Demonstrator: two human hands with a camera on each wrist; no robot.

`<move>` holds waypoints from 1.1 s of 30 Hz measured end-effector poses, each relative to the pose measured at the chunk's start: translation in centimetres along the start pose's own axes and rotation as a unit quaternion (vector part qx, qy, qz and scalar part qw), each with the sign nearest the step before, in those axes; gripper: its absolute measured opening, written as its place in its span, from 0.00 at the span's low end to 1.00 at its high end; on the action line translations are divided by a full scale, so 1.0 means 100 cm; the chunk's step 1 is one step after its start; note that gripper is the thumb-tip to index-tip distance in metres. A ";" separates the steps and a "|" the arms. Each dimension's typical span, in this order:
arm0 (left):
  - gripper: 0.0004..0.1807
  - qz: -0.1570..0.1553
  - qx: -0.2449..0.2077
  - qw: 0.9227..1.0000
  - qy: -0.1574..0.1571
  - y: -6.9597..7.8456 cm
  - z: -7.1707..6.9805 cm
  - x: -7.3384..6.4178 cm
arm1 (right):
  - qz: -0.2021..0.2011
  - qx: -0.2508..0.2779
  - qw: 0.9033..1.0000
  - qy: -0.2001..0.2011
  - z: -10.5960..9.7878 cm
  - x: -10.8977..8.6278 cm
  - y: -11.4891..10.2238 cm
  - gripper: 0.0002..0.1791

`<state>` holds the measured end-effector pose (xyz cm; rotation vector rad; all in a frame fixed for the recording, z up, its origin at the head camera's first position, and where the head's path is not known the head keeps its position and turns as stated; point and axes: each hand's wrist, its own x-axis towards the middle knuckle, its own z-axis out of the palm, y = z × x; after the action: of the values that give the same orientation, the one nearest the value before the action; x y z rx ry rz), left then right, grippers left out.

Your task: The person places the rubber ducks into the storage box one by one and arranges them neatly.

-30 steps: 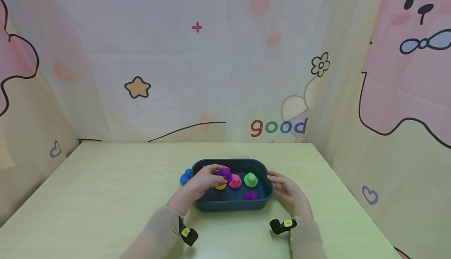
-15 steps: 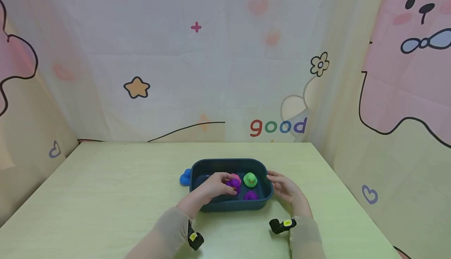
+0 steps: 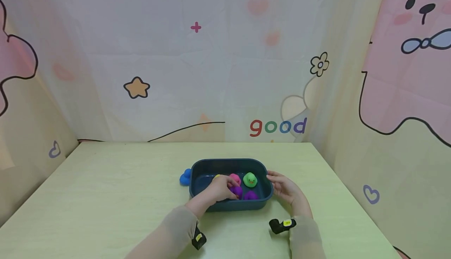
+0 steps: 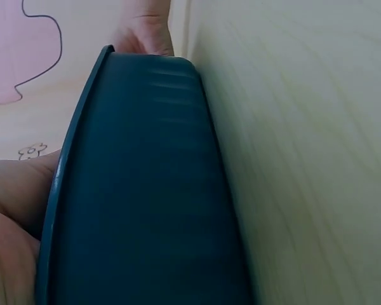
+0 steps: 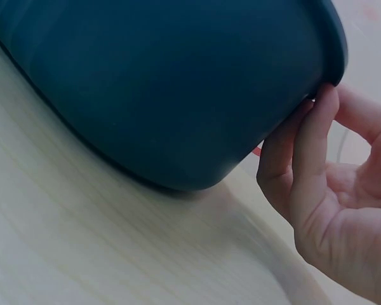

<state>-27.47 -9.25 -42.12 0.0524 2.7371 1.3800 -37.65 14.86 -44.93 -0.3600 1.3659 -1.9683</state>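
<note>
My left hand reaches over the near rim into a dark teal plastic basin and pinches a purple toy duck low inside it. In the left wrist view that hand shows beyond the rim, its fingertips hidden by the wall. At the basin's right end, my right hand holds the rim; the right wrist view shows its bent fingers with tips tucked right under the lip. A second purple duck, a green duck, a pink duck and a partly covered yellow one lie in the basin.
Blue rounded toys sit on the table just outside the basin's left end. The pale wood tabletop is bounded by a patterned curtain at the back and sides.
My left hand has carried the purple duck from the basin's left part rightward and toward the near wall, beside the other purple duck, lower down. The right hand stays at the rim.
</note>
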 end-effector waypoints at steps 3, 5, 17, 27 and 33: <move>0.13 0.011 0.038 0.999 0.009 0.001 0.002 0.001 | 0.000 -0.003 1.000 -0.003 0.000 0.000 0.000 0.13; 0.12 0.013 0.056 0.998 0.011 0.002 0.003 0.001 | 0.000 -0.002 1.000 -0.003 0.000 0.000 -0.001 0.13; 0.10 -0.010 0.077 0.997 0.004 0.003 0.006 0.002 | -0.001 0.000 1.000 0.014 -0.006 0.006 0.006 0.20; 0.10 -0.035 0.087 0.996 0.002 0.007 0.007 0.001 | -0.002 -0.008 1.000 0.014 -0.007 0.006 0.007 0.23; 0.10 -0.050 0.077 0.996 -0.006 0.007 0.004 -0.001 | 0.006 -0.001 1.000 0.016 0.003 0.000 0.000 0.23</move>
<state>-27.39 -8.52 -41.78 -0.0673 2.7895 1.1387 -37.48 14.65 -44.85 -0.3215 1.3858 -1.9706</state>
